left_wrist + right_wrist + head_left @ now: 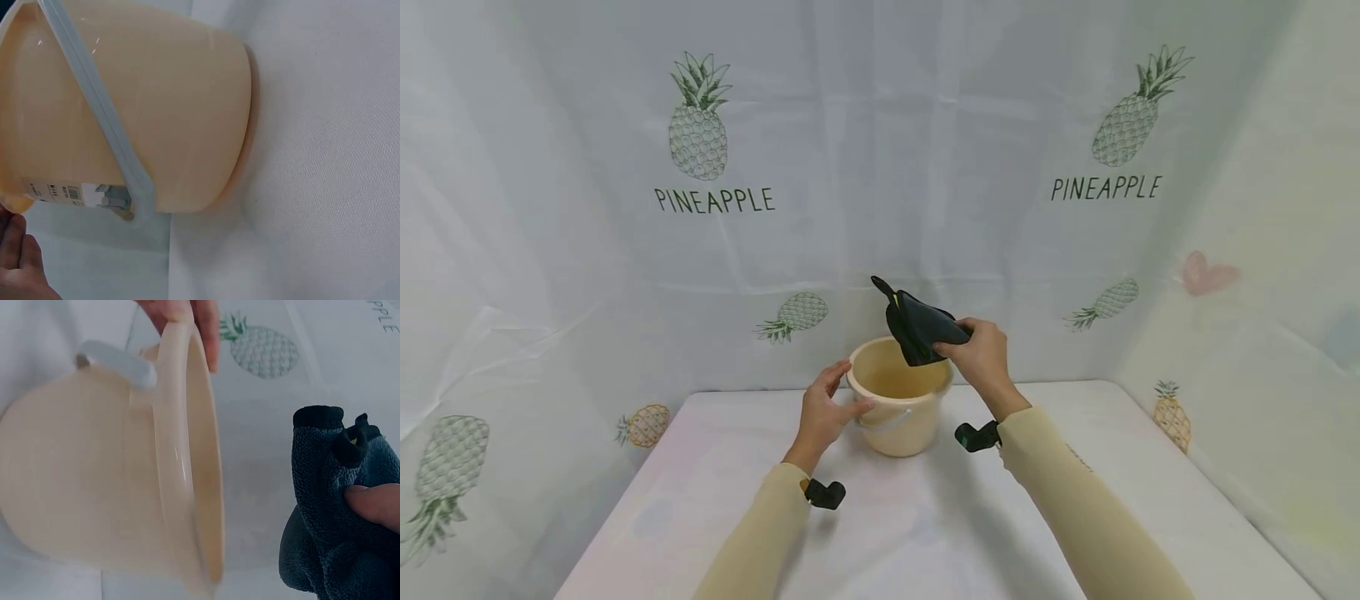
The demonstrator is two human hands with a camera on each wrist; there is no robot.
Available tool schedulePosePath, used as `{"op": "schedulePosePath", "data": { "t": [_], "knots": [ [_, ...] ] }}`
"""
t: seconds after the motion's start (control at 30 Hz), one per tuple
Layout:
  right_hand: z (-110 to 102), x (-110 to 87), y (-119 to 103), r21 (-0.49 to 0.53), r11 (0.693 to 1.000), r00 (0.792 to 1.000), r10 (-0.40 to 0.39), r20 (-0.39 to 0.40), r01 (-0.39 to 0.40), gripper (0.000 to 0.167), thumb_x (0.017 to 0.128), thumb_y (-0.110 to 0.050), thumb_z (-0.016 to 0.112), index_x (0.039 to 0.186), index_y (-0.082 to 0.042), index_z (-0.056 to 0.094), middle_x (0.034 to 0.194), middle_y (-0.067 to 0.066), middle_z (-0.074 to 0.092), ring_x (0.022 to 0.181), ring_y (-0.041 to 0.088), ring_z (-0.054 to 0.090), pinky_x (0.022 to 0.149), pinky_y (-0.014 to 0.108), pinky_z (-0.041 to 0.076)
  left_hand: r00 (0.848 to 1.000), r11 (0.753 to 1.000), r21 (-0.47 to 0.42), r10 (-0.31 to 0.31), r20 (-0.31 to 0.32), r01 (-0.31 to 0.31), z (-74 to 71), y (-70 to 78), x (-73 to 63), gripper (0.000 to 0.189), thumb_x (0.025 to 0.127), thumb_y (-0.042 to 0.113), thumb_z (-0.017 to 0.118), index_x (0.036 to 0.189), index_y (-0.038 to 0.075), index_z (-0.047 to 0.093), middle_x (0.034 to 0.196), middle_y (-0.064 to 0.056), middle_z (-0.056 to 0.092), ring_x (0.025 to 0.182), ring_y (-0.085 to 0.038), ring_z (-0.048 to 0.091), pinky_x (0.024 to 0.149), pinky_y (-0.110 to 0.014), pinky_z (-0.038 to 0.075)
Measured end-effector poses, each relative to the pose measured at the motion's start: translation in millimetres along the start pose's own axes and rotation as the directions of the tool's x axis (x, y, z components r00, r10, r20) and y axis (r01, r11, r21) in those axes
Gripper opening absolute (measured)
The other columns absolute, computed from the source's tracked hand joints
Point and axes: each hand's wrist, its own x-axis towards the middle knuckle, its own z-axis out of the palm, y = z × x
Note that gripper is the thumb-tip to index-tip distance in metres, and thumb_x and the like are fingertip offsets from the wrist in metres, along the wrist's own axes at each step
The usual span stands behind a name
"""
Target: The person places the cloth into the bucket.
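A cream plastic bucket (901,429) stands upright on the table, its pale grey handle (100,94) lowered against the side. My left hand (823,408) grips the bucket's rim at the left, thumb toward the front; the right wrist view shows that hand (187,319) at the rim too. Above the bucket's right side, my right hand (983,354) pinches a folded dark navy towel (928,325) with a black hanging loop. The towel (331,519) looks fuzzy, with the thumb pressed into it, apart from the rim. The bucket's bottom inside is hidden.
The table (715,500) has a white cover. Behind it hangs a white sheet (880,167) printed with pineapples, which also lines both sides. A black wrist device (825,494) is on the left wrist and another wrist device (977,437) on the right.
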Motion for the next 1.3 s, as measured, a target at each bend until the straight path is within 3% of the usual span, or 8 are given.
{"op": "schedulePosePath", "data": {
  "t": [0.3,0.53,0.83,1.3],
  "knots": [
    [22,0.7,-13,0.024,1.0,0.999,0.005,0.037,-0.006,0.05,0.085,-0.018,0.087,0.127,0.003,0.071,0.124,0.024,0.07,0.112,0.041,0.066,0.099,0.053,0.059,0.999,0.999,0.03,-0.039,-0.011,0.039,1.3,-0.8,-0.1,0.079,0.079,0.014,0.095,0.148,0.005,0.058,0.157,-0.006,0.053,0.148,-0.029,0.045,0.125,-0.045,0.036],
    [29,2.2,-10,0.021,1.0,1.0,-0.009,0.027,0.008,0.052,0.085,-0.021,0.088,0.128,0.002,0.071,0.124,0.023,0.07,0.112,0.041,0.066,0.098,0.053,0.059,0.999,0.999,0.025,-0.047,-0.004,0.047,3.9,-1.9,-0.2,0.081,0.079,0.017,0.095,0.149,0.007,0.058,0.158,-0.005,0.052,0.149,-0.028,0.045,0.125,-0.045,0.035],
    [30,3.4,-2,0.13,0.992,0.998,-0.009,0.065,0.001,0.05,0.091,-0.016,0.083,0.134,0.003,0.066,0.131,0.021,0.069,0.127,0.039,0.061,0.108,0.053,0.053,1.0,0.999,0.024,-0.024,0.019,0.024,-0.8,-4.5,0.9,0.085,0.078,0.016,0.096,0.152,0.004,0.054,0.159,-0.005,0.051,0.15,-0.027,0.043,0.126,-0.042,0.034],
    [20,-2.3,6,0.149,0.988,0.996,0.03,0.087,-0.043,0.051,0.091,-0.017,0.083,0.135,0.003,0.066,0.133,0.02,0.068,0.13,0.04,0.058,0.112,0.052,0.051,1.0,0.999,0.039,-0.002,0.013,0.001,0.6,-5.6,1.4,0.084,0.078,0.017,0.096,0.15,0.002,0.055,0.159,-0.006,0.051,0.15,-0.027,0.042,0.126,-0.041,0.034]
  ]
}}
